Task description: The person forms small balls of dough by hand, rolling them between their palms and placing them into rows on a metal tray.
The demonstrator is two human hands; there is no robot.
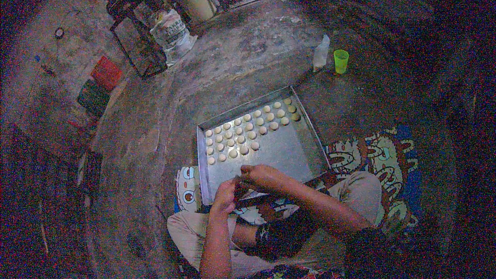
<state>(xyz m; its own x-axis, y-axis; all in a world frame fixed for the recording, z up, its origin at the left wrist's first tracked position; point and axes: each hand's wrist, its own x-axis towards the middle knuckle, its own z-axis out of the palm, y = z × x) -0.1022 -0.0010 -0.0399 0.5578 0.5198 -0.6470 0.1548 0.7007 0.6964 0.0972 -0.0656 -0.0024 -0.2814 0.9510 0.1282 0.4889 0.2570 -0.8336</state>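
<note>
A shallow square metal tray (279, 151) lies tilted in view before me, its near edge by my crossed legs. Small round pale balls, perhaps dough (244, 150), sit in rows over its far and left part; bare metal shows in the near right part. My left hand (226, 197) is raised over the near left edge of the tray. My right hand (260, 177) meets it there from the right, with the fingers bent. Something dark seems to be between the two hands, but blur and the fingers hide what it is and which hand holds it.
A green plastic cup (341, 62) and a whitish plastic bag (321, 53) stand beyond the tray. A printed white sack (174, 37), a dark rectangular frame (139, 46) and a pale bucket (198, 2) are farther off. A cartoon-patterned cloth (387, 162) lies under and beside my legs.
</note>
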